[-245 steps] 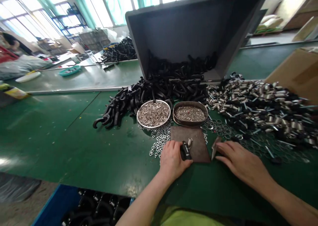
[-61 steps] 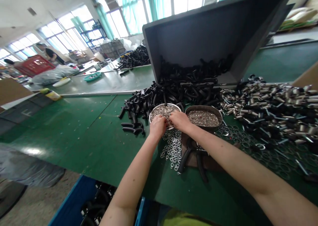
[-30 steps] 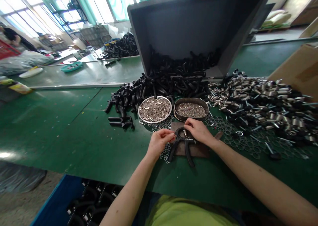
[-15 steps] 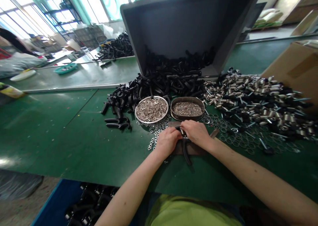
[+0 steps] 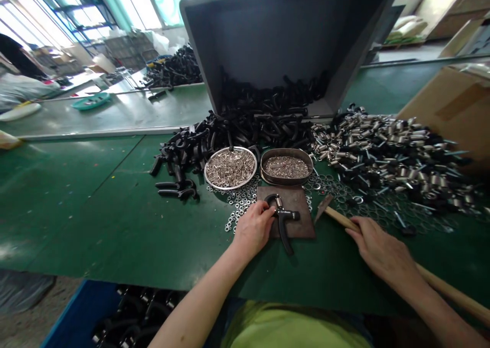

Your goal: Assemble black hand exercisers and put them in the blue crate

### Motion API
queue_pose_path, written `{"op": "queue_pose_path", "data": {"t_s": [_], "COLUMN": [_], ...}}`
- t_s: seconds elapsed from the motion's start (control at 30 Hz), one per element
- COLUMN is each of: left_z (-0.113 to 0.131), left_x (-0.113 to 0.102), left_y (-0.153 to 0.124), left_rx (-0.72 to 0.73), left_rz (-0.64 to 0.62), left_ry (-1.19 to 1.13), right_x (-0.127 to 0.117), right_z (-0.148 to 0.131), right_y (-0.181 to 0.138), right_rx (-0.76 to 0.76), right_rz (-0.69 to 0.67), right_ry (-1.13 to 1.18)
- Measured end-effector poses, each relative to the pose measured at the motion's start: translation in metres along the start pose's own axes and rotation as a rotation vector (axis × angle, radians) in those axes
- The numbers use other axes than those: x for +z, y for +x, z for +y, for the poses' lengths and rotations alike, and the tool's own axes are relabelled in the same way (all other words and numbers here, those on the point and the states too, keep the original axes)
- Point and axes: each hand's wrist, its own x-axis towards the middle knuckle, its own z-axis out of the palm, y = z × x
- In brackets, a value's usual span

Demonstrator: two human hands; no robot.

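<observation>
My left hand (image 5: 253, 229) is closed on a black hand-grip exerciser (image 5: 283, 230), which has a small coil spring near its top. The grip lies on a flat brown metal plate (image 5: 306, 226), one curved handle reaching past the plate's near edge. To the right, my right hand (image 5: 383, 248) is wrapped around the wooden handle of a hammer (image 5: 342, 218). The hammer's head is just off the plate's right edge, and its long handle runs back under my forearm. My left fingertips cover part of the exerciser.
Behind the plate stand a round dish of metal pins (image 5: 230, 168) and an oval tin of small parts (image 5: 287, 167). Nuts (image 5: 237, 207) and rings lie around. Black handles (image 5: 206, 139) pile before a grey bin (image 5: 275, 36); springs and bolts (image 5: 401, 159) heap at right.
My right hand has left the exerciser, moved right and taken hold of the hammer. My left hand stays on the exerciser, and more of the plate shows.
</observation>
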Motion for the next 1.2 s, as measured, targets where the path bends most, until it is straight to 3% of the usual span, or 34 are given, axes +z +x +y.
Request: {"op": "queue_pose_path", "data": {"t_s": [0.2,0.3,0.4,0.5,0.6,0.7,0.83,0.93,1.0,1.1,1.2], "left_z": [0.006,0.006,0.003,0.001,0.001,0.001,0.001,0.002,0.002,0.001,0.003], "left_x": [-0.006,-0.005,-0.001,0.004,0.008,0.01,0.01,0.008,0.005,-0.001,-0.005], "left_y": [0.005,0.004,0.0,-0.003,-0.004,-0.005,-0.005,-0.006,-0.006,-0.005,-0.004], "left_rx": [-0.026,-0.061,-0.101,-0.147,-0.203,-0.231,-0.24,-0.218,-0.188,-0.193,-0.371], "left_rz": [-0.017,-0.019,-0.034,-0.013,0.055,0.086,0.091,0.087,0.065,0.047,0.049], "left_ry": [0.008,0.012,-0.001,-0.06,-0.135,-0.189,-0.185,-0.172,-0.152,-0.197,-0.599], "right_x": [-0.027,-0.021,-0.012,-0.007,-0.006,-0.012,-0.02,-0.014,-0.008,-0.001,0.002], "right_z": [-0.075,-0.085,-0.07,-0.055,-0.057,-0.072,-0.091,-0.094,-0.086,-0.06,-0.027], "right_y": [0.048,0.055,0.038,0.006,-0.015,-0.013,0.005,0.012,0.009,-0.003,-0.018], "right_rx": [-0.121,-0.141,0.096,0.411,0.524,0.392,-0.019,-0.221,-0.254,-0.213,-0.136], "right_rz": [-0.107,-0.224,-0.318,-0.295,-0.328,-0.301,-0.138,-0.188,-0.195,-0.058,0.06], "right_ry": [0.504,0.635,0.854,1.095,1.156,1.052,0.691,0.414,0.323,0.196,-0.058]}}
